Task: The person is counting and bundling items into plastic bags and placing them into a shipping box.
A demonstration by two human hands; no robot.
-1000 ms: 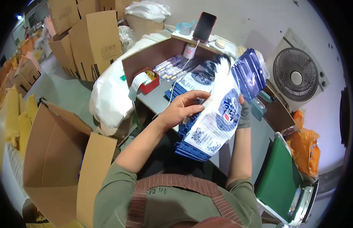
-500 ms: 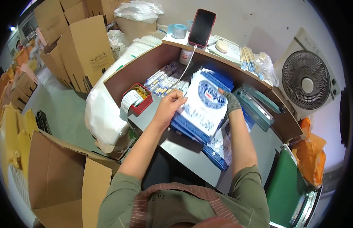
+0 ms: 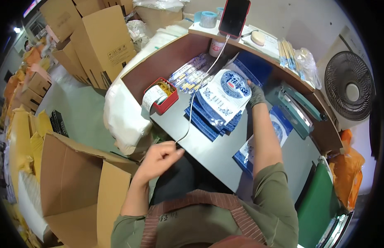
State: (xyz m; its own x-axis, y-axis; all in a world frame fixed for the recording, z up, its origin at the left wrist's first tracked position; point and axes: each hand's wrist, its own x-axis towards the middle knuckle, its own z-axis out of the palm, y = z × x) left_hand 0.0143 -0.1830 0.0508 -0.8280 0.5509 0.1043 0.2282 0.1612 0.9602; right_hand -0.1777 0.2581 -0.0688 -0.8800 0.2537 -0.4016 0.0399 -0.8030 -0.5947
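Observation:
My right hand (image 3: 257, 96), in a grey glove with bare fingertips, grips the right edge of a stack of blue-and-white printed bags (image 3: 219, 101) on the grey desk. The bags lie slightly fanned, with a round blue emblem on top. In front of the desk edge, my left hand (image 3: 161, 160) is closed, fingers curled in and thumb along them; what they hold, if anything, is hidden. A white charging cable (image 3: 193, 109) runs down over the bags from the phone (image 3: 234, 18) to beside this hand. Another blue-and-white bag (image 3: 246, 155) lies partly under my right forearm.
Left of the bags stand a red box (image 3: 169, 102) and several small printed packets (image 3: 191, 74). A teal heat sealer (image 3: 297, 109) sits to the right, near a fan (image 3: 349, 80). An open carton (image 3: 72, 177) stands at lower left. A raised ledge (image 3: 266, 56) curves behind the desk.
My left hand has left the bags and moved down and left, past the desk edge. The tilted bags now lie lower on the desk, with my right hand still at their right edge.

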